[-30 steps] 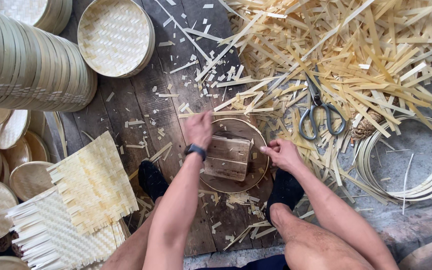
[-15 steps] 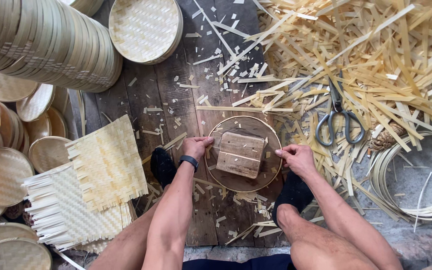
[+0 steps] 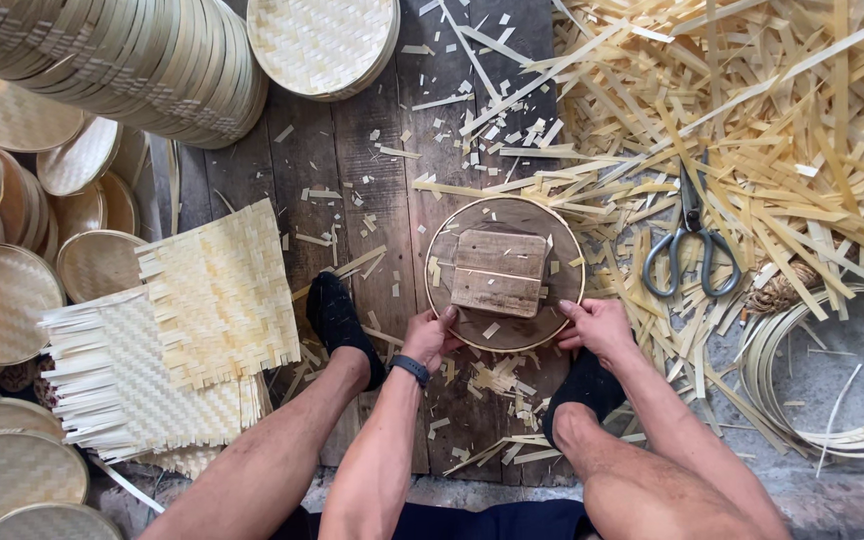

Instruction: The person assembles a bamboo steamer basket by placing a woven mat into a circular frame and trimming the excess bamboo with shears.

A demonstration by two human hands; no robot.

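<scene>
A round wooden disc (image 3: 542, 230) with a bamboo rim lies on the dark plank floor, and a rectangular wooden block (image 3: 498, 272) sits on top of it. My left hand (image 3: 428, 336) grips the disc's near left edge; a dark band circles that wrist. My right hand (image 3: 597, 326) holds the near right edge. Both hands rest just below the block, and my feet in black socks flank them.
Grey scissors (image 3: 690, 242) lie right of the disc among a heap of bamboo strips (image 3: 752, 110). Woven mats (image 3: 220, 292) lie at left. Stacked woven trays (image 3: 102, 60) fill the upper left; one tray (image 3: 324, 42) sits at top. Bamboo hoops (image 3: 832, 400) lie at right.
My hands slid from the disc's far and side rim down to its near edge. The view shifted, so the disc now sits farther from me.
</scene>
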